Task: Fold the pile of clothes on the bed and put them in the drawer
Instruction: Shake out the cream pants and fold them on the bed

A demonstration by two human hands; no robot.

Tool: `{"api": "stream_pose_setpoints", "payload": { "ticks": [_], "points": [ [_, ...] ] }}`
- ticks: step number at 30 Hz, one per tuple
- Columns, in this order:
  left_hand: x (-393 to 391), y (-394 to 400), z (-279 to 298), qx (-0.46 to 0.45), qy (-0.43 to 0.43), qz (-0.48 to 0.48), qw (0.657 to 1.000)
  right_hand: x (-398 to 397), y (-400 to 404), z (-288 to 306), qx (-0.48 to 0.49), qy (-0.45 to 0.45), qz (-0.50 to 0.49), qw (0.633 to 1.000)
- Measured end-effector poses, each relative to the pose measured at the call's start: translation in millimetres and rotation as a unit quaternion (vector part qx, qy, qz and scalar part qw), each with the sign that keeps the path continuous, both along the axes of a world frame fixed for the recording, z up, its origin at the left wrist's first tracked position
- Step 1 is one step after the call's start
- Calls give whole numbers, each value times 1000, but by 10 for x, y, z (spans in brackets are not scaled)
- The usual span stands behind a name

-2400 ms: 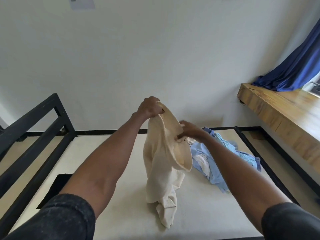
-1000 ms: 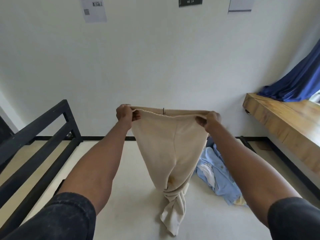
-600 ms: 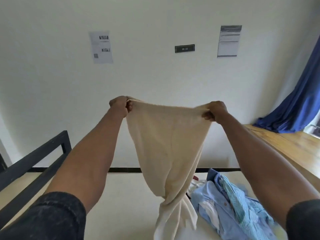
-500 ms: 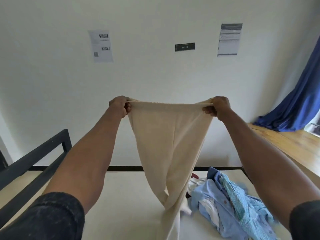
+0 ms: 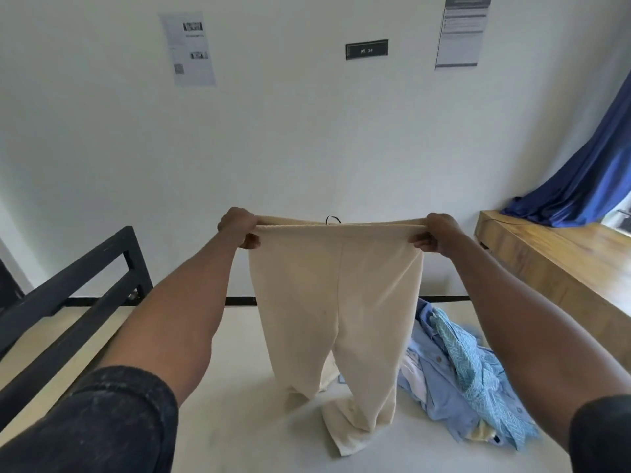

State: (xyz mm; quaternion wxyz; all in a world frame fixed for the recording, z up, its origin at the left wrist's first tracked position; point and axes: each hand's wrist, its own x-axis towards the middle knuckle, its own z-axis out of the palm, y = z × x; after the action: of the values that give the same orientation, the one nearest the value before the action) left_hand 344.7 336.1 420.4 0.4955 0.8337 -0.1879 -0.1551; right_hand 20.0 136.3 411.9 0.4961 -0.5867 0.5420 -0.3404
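blue curtain [image 5: 587,172] drapes onto a wooden ledge [image 5: 560,257]; papers [image 5: 187,49] on wall.

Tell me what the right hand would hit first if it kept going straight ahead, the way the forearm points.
Nothing near: the right hand, gripping the cream trousers by the waistband, points forward and up over the bed. The white wall looks first in that line, though depth is hard to judge.

Both arms outstretched, fingers [image 5: 251,240] curled.

You can't read the wall papers [image 5: 188,49]; the trousers [image 5: 336,302] hide part of the clothes pile [image 5: 467,377], and the frame's right edge cuts the curtain [image 5: 587,179].
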Motion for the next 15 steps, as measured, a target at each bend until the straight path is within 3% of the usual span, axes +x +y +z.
{"api": "stream_pose_setpoints", "payload": {
  "ticks": [2,4,10,15],
  "points": [
    [-17,-16,-29,-115,133,-21,984,-56,19,-88,28,-106,-8,994],
    [-49,-22,1,-207,185,-2,961,-79,39,-136,39,-175,-15,984],
    [12,-16,160,-261,222,-19,939,-76,-15,21,-28,-32,14,999],
    [30,1,190,-335,233,-109,906,-138,11,164,-62,-106,-39,992]
  ]
}}
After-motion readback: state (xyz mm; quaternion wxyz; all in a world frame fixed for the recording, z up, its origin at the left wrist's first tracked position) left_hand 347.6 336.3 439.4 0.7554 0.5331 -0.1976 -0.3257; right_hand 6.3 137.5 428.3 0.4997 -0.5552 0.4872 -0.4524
